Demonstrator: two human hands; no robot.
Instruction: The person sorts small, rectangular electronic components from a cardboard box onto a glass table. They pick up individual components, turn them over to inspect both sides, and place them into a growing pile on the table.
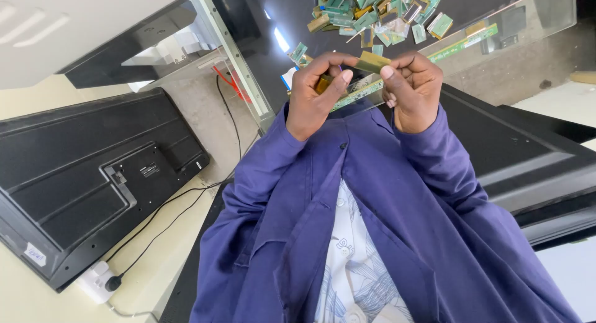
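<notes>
Both of my hands are raised in front of my chest over the edge of a glass sheet. My left hand and my right hand pinch the two ends of a small flat gold-green flex strip between thumbs and fingers. A narrow green circuit strip lies along the glass edge just under my hands. Beyond them sits a heap of several small green and gold flex pieces. My sleeves are purple.
A black television lies back-side up at the left, with black cables running to a white plug adapter. A white panel is at the upper left. Another dark panel lies at the right.
</notes>
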